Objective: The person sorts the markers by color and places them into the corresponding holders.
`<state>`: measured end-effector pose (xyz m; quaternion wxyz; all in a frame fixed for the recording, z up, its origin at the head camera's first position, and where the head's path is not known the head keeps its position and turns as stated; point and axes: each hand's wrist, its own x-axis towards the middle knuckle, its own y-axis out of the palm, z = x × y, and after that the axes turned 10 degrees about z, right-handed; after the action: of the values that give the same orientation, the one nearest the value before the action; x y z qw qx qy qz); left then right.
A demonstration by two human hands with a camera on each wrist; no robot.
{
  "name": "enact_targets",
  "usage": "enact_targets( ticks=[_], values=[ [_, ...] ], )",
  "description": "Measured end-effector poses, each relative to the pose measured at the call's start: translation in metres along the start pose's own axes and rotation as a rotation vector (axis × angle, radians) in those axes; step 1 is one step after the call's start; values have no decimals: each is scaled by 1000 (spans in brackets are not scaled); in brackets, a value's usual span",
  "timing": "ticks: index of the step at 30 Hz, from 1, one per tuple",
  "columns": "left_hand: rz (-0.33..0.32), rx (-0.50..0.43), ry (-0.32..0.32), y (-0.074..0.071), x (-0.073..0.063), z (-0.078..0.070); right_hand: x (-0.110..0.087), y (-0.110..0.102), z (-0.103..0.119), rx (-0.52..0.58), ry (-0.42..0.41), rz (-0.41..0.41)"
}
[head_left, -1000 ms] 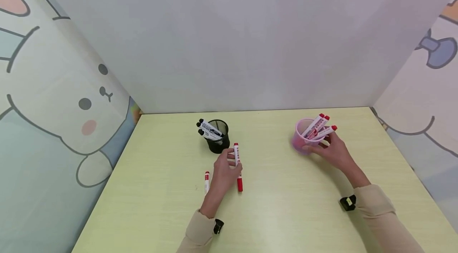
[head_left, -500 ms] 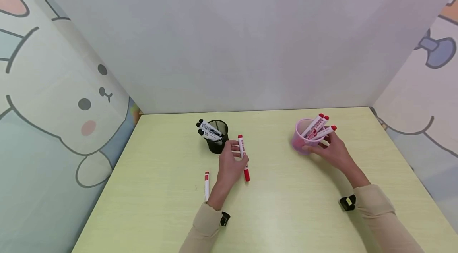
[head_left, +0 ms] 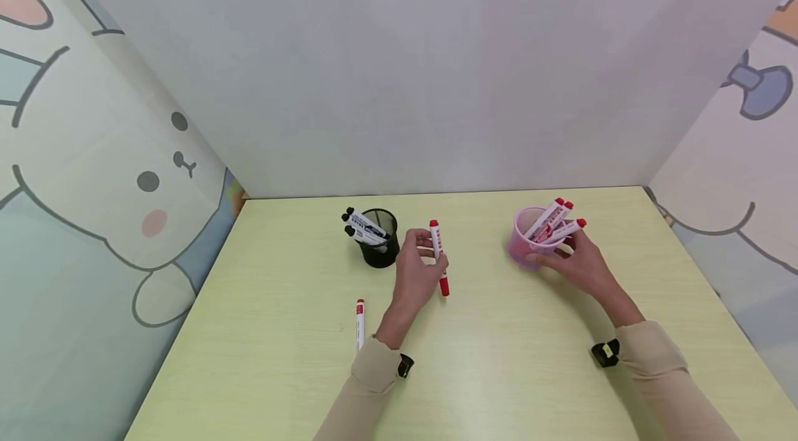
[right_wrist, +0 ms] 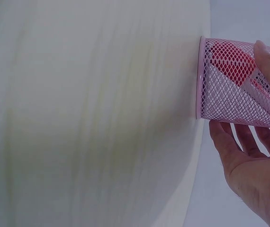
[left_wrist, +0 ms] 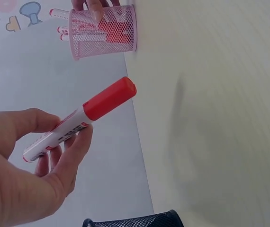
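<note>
My left hand (head_left: 419,275) pinches a red marker (left_wrist: 71,128) between thumb and fingers, above the table and just right of the black mesh pen cup (head_left: 382,255). The marker has a white barrel, and its red cap points toward me. On the right, my right hand (head_left: 582,264) grips the side of a pink mesh pen cup (right_wrist: 239,101), thumb on one side and fingers on the other. Several red markers (head_left: 548,221) lean inside that cup. In the right wrist view their red ends show through the mesh near its base.
Several black-capped markers (head_left: 366,226) lean in the black cup. Another red marker (head_left: 360,323) lies on the pale wooden table (head_left: 280,330), partly hidden by the left sleeve. A plain wall (head_left: 399,81) rises behind the table's far edge.
My left hand has carried the red marker forward and to the right, past the black cup toward the pink one. The right hand and pink cup have stayed in place.
</note>
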<state>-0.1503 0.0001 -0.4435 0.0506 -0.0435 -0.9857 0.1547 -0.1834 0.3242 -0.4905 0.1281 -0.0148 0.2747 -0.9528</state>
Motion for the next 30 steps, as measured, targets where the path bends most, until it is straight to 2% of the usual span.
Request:
enact_targets(
  ticks=[12, 23, 30],
  values=[
    [-29, -108, 72, 13, 16, -12, -2, 0, -1, 10, -11, 2],
    [-18, -89, 159, 23, 33, -26, -1, 0, 1, 15, -9, 9],
    [0, -130, 234, 34, 42, -36, 0, 0, 1, 16, -23, 10]
  ],
)
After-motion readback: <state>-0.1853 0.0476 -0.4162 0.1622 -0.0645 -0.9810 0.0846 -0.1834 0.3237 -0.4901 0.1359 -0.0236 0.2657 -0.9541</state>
